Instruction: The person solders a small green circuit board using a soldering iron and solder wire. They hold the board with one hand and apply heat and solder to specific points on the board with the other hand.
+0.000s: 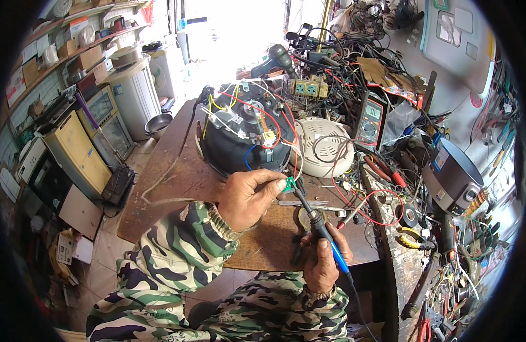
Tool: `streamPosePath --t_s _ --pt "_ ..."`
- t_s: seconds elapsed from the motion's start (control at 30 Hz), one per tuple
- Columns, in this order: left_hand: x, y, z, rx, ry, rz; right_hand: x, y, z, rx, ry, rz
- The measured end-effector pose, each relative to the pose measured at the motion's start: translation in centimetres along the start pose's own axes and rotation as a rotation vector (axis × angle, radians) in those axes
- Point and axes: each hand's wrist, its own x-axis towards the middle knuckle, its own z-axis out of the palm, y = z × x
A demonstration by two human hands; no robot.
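**Soldering iron [319, 224] pointing at green circuit board [288, 184]**

The left hand [248, 198] is pinching the thin circuit board above the worn wooden table [257, 239]; the right hand [327, 259], apart from it, is gripping the soldering iron by its smooth blue handle, the slim metal tip reaching the board. Beyond, a black rounded housing [217, 145] is trailing red and yellow wires [218, 106] beside a cream slotted cover [312, 169]. A multimeter [370, 121] and tangled cables [315, 47] are crowding the right.

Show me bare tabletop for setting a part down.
Brown wooden table: left of the round black appliance shell, though a thin pale cord crosses; also the front, between left camouflage sleeve and right hand. Crowded: right side, with yellow-handled pliers and dark rectangular multimeter.
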Motion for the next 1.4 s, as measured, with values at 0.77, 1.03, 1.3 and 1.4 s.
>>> streamPosePath --t_s 0.77,1.03,1.3,1.4 --pt "0.0 0.2 -0.2 -0.058 -0.041 -0.051 -0.2 0.3 -0.1 -0.142 -0.016 -0.040" --pt "-0.1 0.7 0.1 -0.122 0.008 -0.124 -0.3 0.4 0.1 -0.181 -0.011 -0.054" --pt "-0.3 0.7 0.0 -0.118 0.021 -0.103 -0.4 0.6 0.0 -0.186 -0.036 -0.075" --pt "-0.4 0.9 -0.2 -0.111 0.032 -0.103 -0.4 0.5 0.2 -0.123 -0.029 -0.051"
